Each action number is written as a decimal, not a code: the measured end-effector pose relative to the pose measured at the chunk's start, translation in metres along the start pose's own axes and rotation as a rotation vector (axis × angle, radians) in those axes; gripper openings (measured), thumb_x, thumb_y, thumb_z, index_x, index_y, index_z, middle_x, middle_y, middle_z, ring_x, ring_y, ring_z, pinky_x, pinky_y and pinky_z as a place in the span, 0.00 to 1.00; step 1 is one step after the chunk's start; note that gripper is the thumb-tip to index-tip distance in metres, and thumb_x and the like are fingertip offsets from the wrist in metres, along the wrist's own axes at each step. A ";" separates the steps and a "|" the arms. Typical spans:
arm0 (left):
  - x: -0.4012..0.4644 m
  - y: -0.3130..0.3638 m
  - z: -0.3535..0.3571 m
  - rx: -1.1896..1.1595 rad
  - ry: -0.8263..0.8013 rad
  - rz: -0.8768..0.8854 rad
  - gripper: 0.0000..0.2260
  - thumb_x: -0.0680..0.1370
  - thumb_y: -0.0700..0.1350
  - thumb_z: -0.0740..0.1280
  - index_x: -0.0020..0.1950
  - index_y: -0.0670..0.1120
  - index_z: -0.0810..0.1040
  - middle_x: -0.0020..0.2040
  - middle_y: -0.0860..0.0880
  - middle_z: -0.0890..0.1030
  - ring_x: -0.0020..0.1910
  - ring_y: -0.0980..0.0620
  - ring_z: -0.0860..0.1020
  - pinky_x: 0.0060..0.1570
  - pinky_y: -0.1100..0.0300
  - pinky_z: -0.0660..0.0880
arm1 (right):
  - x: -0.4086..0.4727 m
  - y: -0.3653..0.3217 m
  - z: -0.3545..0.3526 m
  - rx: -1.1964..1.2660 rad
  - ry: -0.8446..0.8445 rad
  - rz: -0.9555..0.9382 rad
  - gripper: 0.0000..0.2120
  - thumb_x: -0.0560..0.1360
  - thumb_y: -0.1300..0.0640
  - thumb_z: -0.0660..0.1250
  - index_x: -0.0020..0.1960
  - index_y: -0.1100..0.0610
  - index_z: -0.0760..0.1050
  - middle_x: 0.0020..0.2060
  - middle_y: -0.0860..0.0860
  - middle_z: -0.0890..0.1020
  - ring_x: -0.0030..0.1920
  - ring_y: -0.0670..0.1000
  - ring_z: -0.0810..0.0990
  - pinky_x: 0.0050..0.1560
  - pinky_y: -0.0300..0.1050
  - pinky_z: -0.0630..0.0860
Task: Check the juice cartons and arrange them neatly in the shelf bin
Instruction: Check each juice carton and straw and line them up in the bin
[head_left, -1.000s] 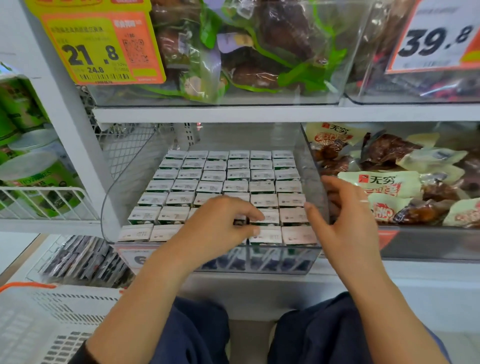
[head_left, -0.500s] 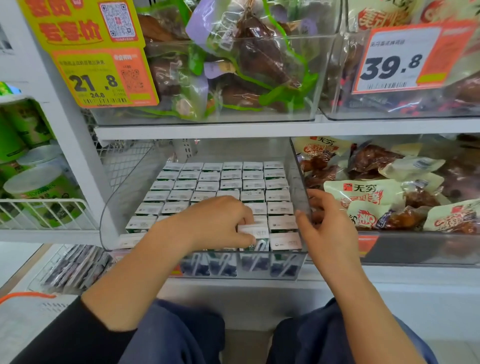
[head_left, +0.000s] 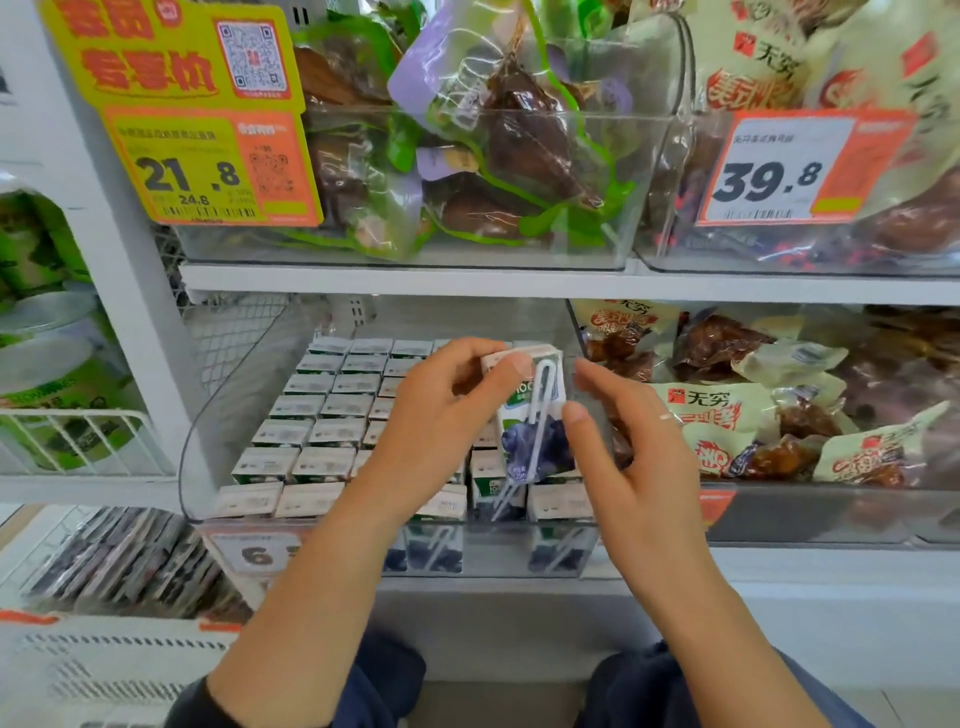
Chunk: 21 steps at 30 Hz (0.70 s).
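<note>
Cardboard juice carton (head_left: 530, 410) was raised above the bin (head_left: 218, 415), gripped by the left hand (head_left: 441, 431), likely for inspection. Right hand (head_left: 623, 452) hovered beside it, fingers relaxed.

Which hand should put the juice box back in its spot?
Probably the left hand: it already grips the lifted carton above the gap in the bin. The right hand is open beside it.

Cartons (head_left: 322, 415) in rows in bin (head_left: 218, 415); snack packs (head_left: 727, 415) in right bin; one carton (head_left: 535, 415) above rows.
</note>
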<state>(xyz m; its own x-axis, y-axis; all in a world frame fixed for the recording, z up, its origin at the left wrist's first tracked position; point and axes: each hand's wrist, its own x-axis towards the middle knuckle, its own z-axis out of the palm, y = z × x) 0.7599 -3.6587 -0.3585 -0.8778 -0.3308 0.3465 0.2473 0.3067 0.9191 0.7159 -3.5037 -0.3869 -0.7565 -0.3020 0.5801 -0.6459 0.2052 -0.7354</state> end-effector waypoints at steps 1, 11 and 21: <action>0.002 0.001 0.001 -0.023 0.007 0.001 0.09 0.72 0.58 0.66 0.48 0.56 0.80 0.41 0.60 0.84 0.42 0.63 0.81 0.40 0.70 0.75 | 0.003 -0.004 0.002 0.036 -0.021 0.028 0.17 0.76 0.43 0.60 0.64 0.44 0.72 0.58 0.40 0.77 0.59 0.38 0.74 0.58 0.36 0.72; 0.018 -0.003 0.002 -0.255 0.115 -0.158 0.18 0.66 0.60 0.70 0.47 0.48 0.82 0.39 0.56 0.85 0.37 0.62 0.82 0.33 0.72 0.74 | 0.045 -0.009 0.005 0.357 -0.269 0.349 0.14 0.72 0.60 0.71 0.57 0.55 0.79 0.47 0.52 0.85 0.49 0.50 0.83 0.49 0.41 0.78; 0.019 -0.017 -0.018 -0.136 -0.195 -0.197 0.19 0.69 0.55 0.70 0.59 0.54 0.79 0.53 0.57 0.84 0.53 0.59 0.81 0.56 0.59 0.76 | 0.057 -0.004 0.002 0.242 -0.273 0.333 0.20 0.69 0.58 0.75 0.59 0.55 0.77 0.48 0.51 0.84 0.50 0.49 0.82 0.51 0.45 0.80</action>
<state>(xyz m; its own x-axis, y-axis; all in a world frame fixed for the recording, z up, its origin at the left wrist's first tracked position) 0.7465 -3.6860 -0.3641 -0.9733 -0.1900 0.1291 0.1059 0.1274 0.9862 0.6756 -3.5240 -0.3514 -0.8422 -0.4966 0.2100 -0.3062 0.1200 -0.9444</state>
